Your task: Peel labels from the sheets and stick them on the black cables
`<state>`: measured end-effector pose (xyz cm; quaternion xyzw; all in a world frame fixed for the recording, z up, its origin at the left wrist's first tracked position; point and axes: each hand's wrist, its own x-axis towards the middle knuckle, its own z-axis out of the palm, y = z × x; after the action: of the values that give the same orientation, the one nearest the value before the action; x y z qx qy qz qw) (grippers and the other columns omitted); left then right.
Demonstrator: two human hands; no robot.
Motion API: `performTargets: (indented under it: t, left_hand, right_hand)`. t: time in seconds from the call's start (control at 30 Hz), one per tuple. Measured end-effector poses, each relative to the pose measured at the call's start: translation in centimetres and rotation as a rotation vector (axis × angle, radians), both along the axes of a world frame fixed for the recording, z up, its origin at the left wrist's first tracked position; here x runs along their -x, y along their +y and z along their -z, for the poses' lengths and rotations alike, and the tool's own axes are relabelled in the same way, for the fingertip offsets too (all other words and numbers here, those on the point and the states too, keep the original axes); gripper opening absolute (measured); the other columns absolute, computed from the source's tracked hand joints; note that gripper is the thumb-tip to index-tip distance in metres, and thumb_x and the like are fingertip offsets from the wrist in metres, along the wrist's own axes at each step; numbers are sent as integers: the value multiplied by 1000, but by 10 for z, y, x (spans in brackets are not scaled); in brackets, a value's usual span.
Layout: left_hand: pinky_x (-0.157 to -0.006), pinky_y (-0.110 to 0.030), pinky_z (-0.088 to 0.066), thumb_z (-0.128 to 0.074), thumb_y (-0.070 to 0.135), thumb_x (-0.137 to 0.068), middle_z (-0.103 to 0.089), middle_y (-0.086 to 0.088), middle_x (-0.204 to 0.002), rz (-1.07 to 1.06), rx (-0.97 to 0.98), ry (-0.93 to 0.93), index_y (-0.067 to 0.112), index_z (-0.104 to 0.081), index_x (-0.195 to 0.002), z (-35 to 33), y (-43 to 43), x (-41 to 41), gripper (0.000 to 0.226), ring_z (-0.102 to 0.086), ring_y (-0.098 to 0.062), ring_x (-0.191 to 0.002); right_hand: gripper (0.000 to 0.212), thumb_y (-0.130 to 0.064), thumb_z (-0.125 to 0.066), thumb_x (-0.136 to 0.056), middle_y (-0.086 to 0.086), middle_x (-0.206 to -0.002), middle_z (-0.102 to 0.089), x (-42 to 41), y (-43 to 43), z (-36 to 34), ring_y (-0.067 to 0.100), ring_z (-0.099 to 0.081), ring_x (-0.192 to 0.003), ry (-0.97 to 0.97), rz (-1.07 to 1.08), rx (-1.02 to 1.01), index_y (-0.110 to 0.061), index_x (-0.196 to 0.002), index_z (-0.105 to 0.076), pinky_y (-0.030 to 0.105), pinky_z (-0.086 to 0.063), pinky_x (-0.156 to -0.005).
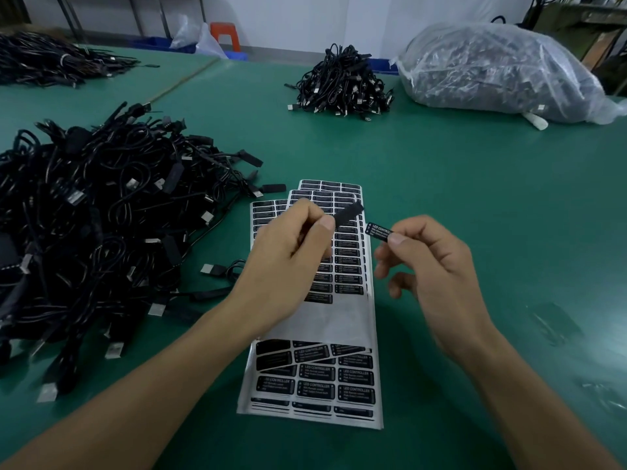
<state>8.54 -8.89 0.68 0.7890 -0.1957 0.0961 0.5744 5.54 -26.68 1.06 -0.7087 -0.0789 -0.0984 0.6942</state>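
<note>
Your left hand (295, 242) grips the inline block (349, 211) of a black cable. The fingers are curled round it, and the block's end pokes out up and to the right past the thumb. Your right hand (431, 262) pinches a peeled label (379, 229) by one end between thumb and forefinger, with the other fingers loosely curled. Label and block are near but not touching. Both are held above the label sheets (315, 320), a loose stack mid-tabletop toward the near edge. The top sheet has a bare stripped band, with rows left above and below it.

Risks, my read:
- The label goes on skewed if you bring it in at an angle to the block.
- The label's free end may curl and stick to itself or to a fingertip.
- Only a short part of the block shows past your grip, so your thumb may block the landing spot.
- I can't tell where the cable's tail runs. If it leads into the big cable pile (101, 215) at the left edge, a tug could drag its neighbours.

For room, there is bare tabletop (475, 184) from the sheets out to the right edge. The small cable pile (342, 83) and the plastic bag (492, 69) sit toward the far edge, well apart from your hands.
</note>
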Motion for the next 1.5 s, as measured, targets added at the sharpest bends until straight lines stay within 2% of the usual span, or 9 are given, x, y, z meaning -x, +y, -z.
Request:
performTargets:
  t: [0.1, 0.3, 0.43, 0.53, 0.6, 0.7, 0.9, 1.17, 1.5]
  left_hand:
    - [-59, -33, -57, -57, 18, -101, -65, 4, -68, -28, 27, 23, 23, -63, -81, 0, 2, -2, 22, -62, -12, -60]
    - [-50, -26, -54, -58, 7, -99, -69, 2, -72, 28, 151, 117, 32, -63, -104, -1, -2, 3, 26, -66, -14, -54]
    - [-43, -21, -46, -52, 10, -99, -69, 7, -78, 72, 86, 100, 35, -70, -95, -3, -1, 6, 31, -64, -15, -47]
    - [-42, -24, -46, -46, 21, -90, -72, 6, -83, 106, 73, 118, 30, -74, -91, -2, -1, 7, 30, -63, -16, -47]
    - [-43, -22, -46, -51, 32, -91, -70, 3, -81, 140, 57, 99, 29, -73, -90, -1, -1, 8, 22, -63, -15, -47]
    - [-44, -19, -45, -60, 28, -94, -68, 2, -75, 144, 31, 71, 30, -69, -86, 1, -3, 8, 13, -62, -11, -46]
    - [-46, -20, -48, -61, 25, -96, -69, -1, -75, 91, 156, 64, 34, -68, -81, 1, -5, 8, 20, -61, -10, -49]
    - [-50, -24, -52, -61, 20, -98, -68, 6, -74, 129, 182, 26, 28, -69, -87, 2, -6, 8, 16, -65, -11, -57]
    - [-51, -21, -51, -71, 15, -92, -70, 0, -76, 159, 163, 90, 33, -63, -104, 6, -6, 8, 23, -66, -16, -56]
  right_hand:
    - [26, -18, -51, -90, 0, -74, -65, -1, 0, 1, 13, -60, -65, -21, -38, -35, -30, -69, -61, 23, -45, -52]
    - [19, -19, -55, -86, 1, -70, -64, 0, 2, 4, 11, -57, -65, -46, -42, 54, -26, -70, -62, 23, -45, -57]
    - [7, -23, -62, -82, 3, -69, -59, 0, 2, 8, 9, -48, -61, -67, 15, 234, -22, -77, -56, 28, -42, -56]
    - [10, -25, -63, -82, -10, -67, -55, 1, 2, 10, 4, -41, -56, -94, 26, 307, -24, -79, -54, 20, -37, -50]
    - [10, -25, -63, -82, -7, -68, -57, 1, 1, 10, 3, -41, -54, -115, 28, 344, -24, -79, -54, 19, -36, -50]
    - [10, -26, -64, -82, -2, -72, -60, 2, 1, 9, 15, -50, -60, -147, 37, 367, -25, -79, -54, 27, -41, -52]
    - [32, -29, -75, -77, -6, -74, -65, 4, 11, 10, 7, -59, -65, -106, 143, 113, -30, -105, -60, 24, -48, -59]
    - [3, -27, -76, -81, -6, -63, -65, 6, 21, 11, 7, -53, -54, -58, 87, -59, -24, -79, -76, 20, -43, -48]
    - [24, -6, -68, -91, -9, -57, -58, 4, 19, 5, 5, -45, -50, -52, 178, -210, -18, -71, -72, 17, -40, -48]
